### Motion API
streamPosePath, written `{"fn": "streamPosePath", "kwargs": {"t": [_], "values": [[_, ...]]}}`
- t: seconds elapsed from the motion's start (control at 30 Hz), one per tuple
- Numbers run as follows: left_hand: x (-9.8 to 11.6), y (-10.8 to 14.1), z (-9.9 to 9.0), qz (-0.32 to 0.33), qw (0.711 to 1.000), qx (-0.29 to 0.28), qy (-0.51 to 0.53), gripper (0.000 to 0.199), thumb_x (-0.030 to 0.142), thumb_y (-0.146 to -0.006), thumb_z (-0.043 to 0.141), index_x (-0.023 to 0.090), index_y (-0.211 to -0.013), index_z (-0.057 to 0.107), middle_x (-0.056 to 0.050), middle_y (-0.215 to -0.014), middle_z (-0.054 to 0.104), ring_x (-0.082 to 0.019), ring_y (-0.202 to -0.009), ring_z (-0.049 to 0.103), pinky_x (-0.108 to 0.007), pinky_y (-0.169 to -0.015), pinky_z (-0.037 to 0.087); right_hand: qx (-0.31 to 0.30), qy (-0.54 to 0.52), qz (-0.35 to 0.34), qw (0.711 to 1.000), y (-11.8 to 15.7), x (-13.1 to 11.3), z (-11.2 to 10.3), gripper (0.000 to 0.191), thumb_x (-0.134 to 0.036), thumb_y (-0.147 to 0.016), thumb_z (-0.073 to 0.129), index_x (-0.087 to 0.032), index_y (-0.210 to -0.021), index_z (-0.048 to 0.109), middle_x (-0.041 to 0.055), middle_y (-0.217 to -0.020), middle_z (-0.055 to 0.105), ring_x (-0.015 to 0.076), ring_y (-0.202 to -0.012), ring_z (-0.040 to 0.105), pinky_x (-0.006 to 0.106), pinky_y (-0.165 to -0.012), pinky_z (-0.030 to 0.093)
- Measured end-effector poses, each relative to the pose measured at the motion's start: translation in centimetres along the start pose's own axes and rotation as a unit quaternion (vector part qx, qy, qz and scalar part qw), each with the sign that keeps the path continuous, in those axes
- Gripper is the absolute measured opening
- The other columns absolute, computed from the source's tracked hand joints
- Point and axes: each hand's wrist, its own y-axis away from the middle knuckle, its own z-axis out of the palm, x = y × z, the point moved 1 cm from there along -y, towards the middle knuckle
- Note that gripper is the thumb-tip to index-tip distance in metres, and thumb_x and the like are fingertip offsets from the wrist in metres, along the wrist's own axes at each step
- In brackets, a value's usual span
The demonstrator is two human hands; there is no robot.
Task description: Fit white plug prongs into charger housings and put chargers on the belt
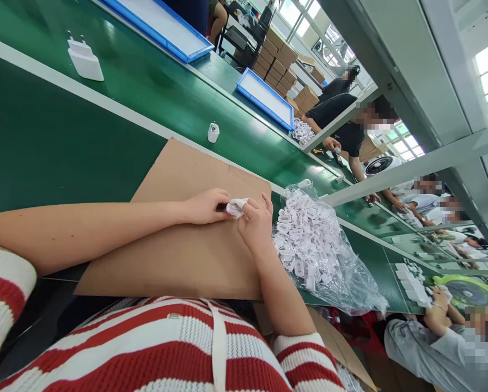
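Note:
Above a brown cardboard sheet (178, 245), my left hand (207, 207) and my right hand (255, 220) meet at a small white piece (236, 207). The fingers of my left hand pinch its left side. My right hand holds its other side with thumb and index finger, the other fingers raised; something white covers part of that index finger. Right of my right hand lies a clear plastic bag (350, 277) full of small white plastic parts (305, 234). Beyond the sheet, a white charger part (213, 132) stands on the green belt (158, 103).
A white two-pin plug (85, 60) lies at the upper left. Blue-rimmed trays (266, 98) line the far side. A metal post (411, 163) crosses at the right. Co-workers sit along the line, one near a green fan (468, 291) at the lower right.

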Motion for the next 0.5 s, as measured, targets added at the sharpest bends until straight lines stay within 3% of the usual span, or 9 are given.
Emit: {"fn": "streamPosePath", "kwargs": {"t": [0.17, 0.27, 0.5], "values": [[0.2, 0.0, -0.2, -0.010, 1.000, -0.005, 0.000, 0.037, 0.052, -0.090, 0.065, 0.017, -0.080, 0.069, -0.007, -0.089, 0.061, -0.021, -0.082, 0.058, -0.032, -0.076, 0.046, 0.044, -0.103, 0.006, 0.994, 0.1, 0.9, -0.2, 0.037, -0.006, -0.080, 0.050, -0.028, -0.102, 0.070, -0.0019, -0.090, 0.072, 0.0175, -0.091, 0.068, 0.043, -0.124, 0.027], [0.3, 0.1, -0.2, -0.018, 1.000, -0.010, 0.000, 0.038, 0.053, -0.090, 0.065, 0.017, -0.083, 0.070, -0.008, -0.092, 0.061, -0.022, -0.084, 0.058, -0.033, -0.076, 0.046, 0.069, -0.105, 0.006, 0.992, 0.4, 1.2, -0.3, 0.040, -0.007, -0.082, 0.049, -0.028, -0.107, 0.070, -0.0011, -0.095, 0.074, 0.0179, -0.095, 0.068, 0.045, -0.125, 0.025], [0.1, 0.0, -0.1, -0.018, 1.000, -0.012, -0.001, 0.036, 0.051, -0.091, 0.063, 0.017, -0.083, 0.069, -0.008, -0.091, 0.061, -0.022, -0.084, 0.058, -0.033, -0.076, 0.046, 0.024, -0.035, -0.017, 0.999, 0.4, 0.6, 0.1, 0.029, -0.006, -0.081, 0.050, -0.027, -0.091, 0.067, -0.0019, -0.083, 0.064, 0.0173, -0.085, 0.063, 0.045, -0.126, 0.020]]}}
